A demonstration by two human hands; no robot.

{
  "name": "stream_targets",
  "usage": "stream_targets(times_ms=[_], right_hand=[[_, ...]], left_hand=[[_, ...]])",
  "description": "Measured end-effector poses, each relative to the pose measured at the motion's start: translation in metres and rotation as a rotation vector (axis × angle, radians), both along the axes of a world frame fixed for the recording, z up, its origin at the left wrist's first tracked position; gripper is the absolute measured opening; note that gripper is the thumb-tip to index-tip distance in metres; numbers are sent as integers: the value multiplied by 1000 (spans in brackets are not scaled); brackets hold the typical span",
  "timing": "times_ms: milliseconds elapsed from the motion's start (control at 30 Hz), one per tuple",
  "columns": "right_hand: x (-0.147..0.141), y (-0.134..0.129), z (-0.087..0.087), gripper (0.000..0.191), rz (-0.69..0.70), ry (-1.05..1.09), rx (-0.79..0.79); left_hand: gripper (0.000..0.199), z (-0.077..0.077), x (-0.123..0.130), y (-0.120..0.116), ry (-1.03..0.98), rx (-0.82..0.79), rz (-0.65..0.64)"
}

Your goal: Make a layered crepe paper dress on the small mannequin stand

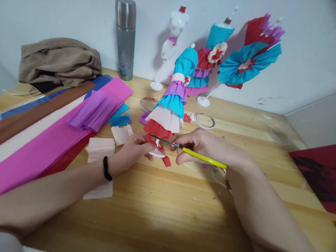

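Note:
A small dress form (pixel 178 77) on a white stand wears layered crepe paper in blue, purple, white and red. My right hand (pixel 199 144) is closed around scissors with yellow handles (pixel 205 157), their blades at the lower edge of the red layer (pixel 159 129). My left hand (pixel 138 146), with a black band on the wrist, pinches a red paper strip (pixel 151 140) under that hem. A cut end of red paper (pixel 167 161) hangs beside the white base (pixel 158 154).
Crepe paper sheets (pixel 52 133) lie at the left, with pale pieces (pixel 100 148) near my left wrist. Other dress forms (pixel 216 42), a thermos (pixel 127 38) and brown cloth (pixel 59 61) stand or lie along the wall. Tape rolls (pixel 204 120) and scraps dot the table (pixel 165 225).

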State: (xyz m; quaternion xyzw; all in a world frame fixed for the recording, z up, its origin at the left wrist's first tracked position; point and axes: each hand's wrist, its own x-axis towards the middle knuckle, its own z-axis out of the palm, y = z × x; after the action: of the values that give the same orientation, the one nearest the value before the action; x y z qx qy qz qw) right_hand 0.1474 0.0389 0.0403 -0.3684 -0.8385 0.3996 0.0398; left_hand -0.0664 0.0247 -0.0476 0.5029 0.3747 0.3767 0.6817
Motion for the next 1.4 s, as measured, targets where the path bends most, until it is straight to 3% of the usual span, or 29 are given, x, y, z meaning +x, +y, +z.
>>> stream_targets(times_ms=[300, 667, 900, 1400], right_hand=[[6, 1, -3, 60, 22, -56, 0], [21, -9, 20, 55, 91, -219, -49], [7, -7, 9, 53, -8, -111, 94], [9, -1, -2, 42, 18, 57, -30]], left_hand=[[10, 6, 1, -1, 9, -48, 49], [18, -4, -2, 2, -7, 14, 73], [12, 5, -1, 1, 69, -2, 68], [17, 1, 0, 1, 29, 30, 50]])
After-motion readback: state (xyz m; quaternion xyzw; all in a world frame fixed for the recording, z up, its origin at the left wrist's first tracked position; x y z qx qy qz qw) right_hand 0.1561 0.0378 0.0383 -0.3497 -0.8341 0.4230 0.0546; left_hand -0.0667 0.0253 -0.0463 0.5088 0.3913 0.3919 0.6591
